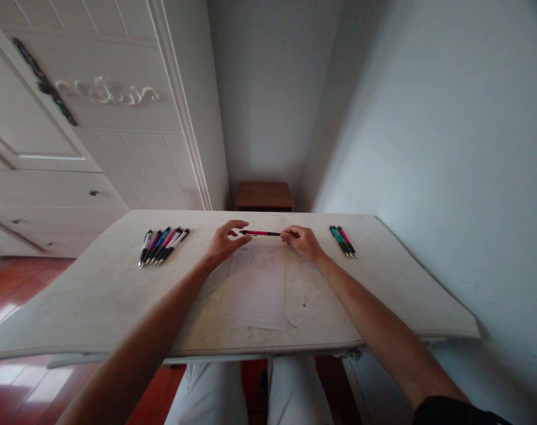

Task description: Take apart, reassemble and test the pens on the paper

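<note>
A pink pen with a black grip and black ends (262, 233) is held level above the far part of the table. The fingers of my right hand (304, 242) pinch its right end and hide the tip. At its left end, my left hand (226, 241) has thumb and fingers apart, curved around the end of the pen without visibly gripping it. Just below the hands, a lined sheet of paper (257, 295) lies flat on the table.
On the white table (117, 307), several pens (162, 247) lie side by side at left. Green and pink pens (342, 241) lie at right. A white cabinet (162, 159) stands at left, a wall (428, 147) at right. Behind the table is a brown wooden box-like piece (264, 193).
</note>
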The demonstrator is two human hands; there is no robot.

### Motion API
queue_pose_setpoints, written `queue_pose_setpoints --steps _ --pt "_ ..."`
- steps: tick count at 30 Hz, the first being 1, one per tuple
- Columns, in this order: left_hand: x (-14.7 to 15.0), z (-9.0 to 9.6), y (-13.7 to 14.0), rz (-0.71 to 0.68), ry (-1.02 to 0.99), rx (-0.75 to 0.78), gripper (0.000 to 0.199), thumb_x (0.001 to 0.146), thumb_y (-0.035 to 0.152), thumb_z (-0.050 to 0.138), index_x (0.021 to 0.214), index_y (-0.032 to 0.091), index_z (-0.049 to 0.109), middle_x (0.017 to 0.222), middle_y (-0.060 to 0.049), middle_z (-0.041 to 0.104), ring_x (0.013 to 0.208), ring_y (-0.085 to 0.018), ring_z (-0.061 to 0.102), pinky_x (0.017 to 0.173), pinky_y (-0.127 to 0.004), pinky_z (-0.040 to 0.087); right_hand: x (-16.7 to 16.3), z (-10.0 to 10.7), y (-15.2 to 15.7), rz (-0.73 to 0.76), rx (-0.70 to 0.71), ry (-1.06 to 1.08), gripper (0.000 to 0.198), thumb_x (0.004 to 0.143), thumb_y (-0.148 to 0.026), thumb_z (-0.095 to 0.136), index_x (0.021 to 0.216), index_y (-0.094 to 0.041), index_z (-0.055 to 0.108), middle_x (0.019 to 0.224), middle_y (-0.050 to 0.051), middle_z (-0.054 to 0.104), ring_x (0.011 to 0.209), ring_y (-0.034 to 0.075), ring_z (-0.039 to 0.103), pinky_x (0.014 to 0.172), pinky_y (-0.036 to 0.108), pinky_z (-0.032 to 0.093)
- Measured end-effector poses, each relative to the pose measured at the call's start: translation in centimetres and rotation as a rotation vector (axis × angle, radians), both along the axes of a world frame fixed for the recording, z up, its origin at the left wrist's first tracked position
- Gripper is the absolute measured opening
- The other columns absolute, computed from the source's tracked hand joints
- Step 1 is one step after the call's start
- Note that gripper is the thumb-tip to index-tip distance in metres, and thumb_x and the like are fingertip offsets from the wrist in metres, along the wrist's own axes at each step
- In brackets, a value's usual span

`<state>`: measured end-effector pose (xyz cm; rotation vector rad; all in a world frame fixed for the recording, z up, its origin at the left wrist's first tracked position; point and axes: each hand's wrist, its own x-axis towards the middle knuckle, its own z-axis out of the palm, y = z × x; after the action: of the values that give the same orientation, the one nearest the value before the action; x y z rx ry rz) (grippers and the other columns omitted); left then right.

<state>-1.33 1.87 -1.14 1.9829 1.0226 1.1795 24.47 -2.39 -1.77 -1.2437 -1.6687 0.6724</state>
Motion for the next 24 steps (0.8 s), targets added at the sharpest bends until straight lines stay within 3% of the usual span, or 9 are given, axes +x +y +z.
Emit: queue_pose_setpoints --steps 3,6,8,16,19,21,24 --pt "0.1 0.0 -0.1 0.039 0.008 -0.031 0.046 0.076 0.053 0.063 0.104 0.016 0.065 0.104 -0.010 0.069 0.092 -0.022 0.064 0.070 -0.030 0.051 -0.1 0.1 0.0 -0.006 0.011 0.014 0.028 0.081 -0.044 0.061 0.074 -0.017 0.067 0.068 0.004 0.068 0.059 0.015 0.061 0.059 0.026 0.048" --pt "0.1 -0.2 0.1 0.036 0.094 -0.033 0.042 0.086 0.053 0.050 0.086 0.015 0.068 0.079 -0.006 0.069 0.074 -0.019 0.063 0.065 -0.029 0.048 -0.1 0.1 0.0 -0.005 0.020 0.027 0.028 0.080 -0.044 0.061 0.073 -0.018 0.066 0.067 0.004 0.068 0.059 0.015 0.061 0.059 0.026 0.048" --pt "0.0 -0.2 0.3 0.003 0.134 -0.027 0.039 0.085 0.051 0.051 0.079 0.016 0.069 0.071 -0.005 0.068 0.069 -0.018 0.062 0.063 -0.029 0.046 -0.1 0.1 0.0 -0.004 0.022 0.019 0.027 0.080 -0.043 0.061 0.073 -0.017 0.066 0.067 0.004 0.068 0.058 0.015 0.060 0.059 0.026 0.047" --pt "-0.2 -0.4 0.2 0.034 0.064 -0.012 0.022 0.075 0.039 0.067 0.084 0.020 0.075 0.086 -0.006 0.074 0.077 -0.021 0.066 0.072 -0.033 0.052 0.0 -0.1 -0.1 -0.037 0.018 -0.043 0.023 0.080 -0.037 0.060 0.071 -0.018 0.067 0.063 0.003 0.067 0.058 0.015 0.060 0.057 0.026 0.046" --pt "0.0 -0.8 0.4 0.064 -0.009 0.025 0.012 0.073 0.031 0.068 0.069 0.020 0.073 0.088 -0.006 0.073 0.081 -0.020 0.066 0.078 -0.034 0.053 -0.4 -0.1 -0.2 -0.035 0.000 -0.066 0.026 0.082 -0.038 0.058 0.069 -0.017 0.067 0.063 0.004 0.067 0.058 0.016 0.061 0.057 0.026 0.046" --pt "0.0 -1.0 0.5 0.085 -0.052 0.055 0.017 0.073 0.025 0.065 0.058 0.021 0.069 0.088 -0.005 0.071 0.084 -0.019 0.066 0.084 -0.034 0.051 -0.7 0.0 -0.3 -0.023 -0.019 -0.067 0.029 0.084 -0.040 0.057 0.070 -0.017 0.067 0.063 0.004 0.067 0.058 0.016 0.061 0.056 0.025 0.046" --pt "-0.1 -0.9 0.6 0.085 -0.097 0.062 0.017 0.072 0.023 0.066 0.055 0.021 0.069 0.086 -0.005 0.071 0.083 -0.019 0.066 0.085 -0.033 0.050 -1.1 0.0 -0.4 0.010 -0.031 -0.053 0.032 0.086 -0.042 0.054 0.070 -0.016 0.065 0.063 0.004 0.066 0.057 0.015 0.060 0.054 0.025 0.044"
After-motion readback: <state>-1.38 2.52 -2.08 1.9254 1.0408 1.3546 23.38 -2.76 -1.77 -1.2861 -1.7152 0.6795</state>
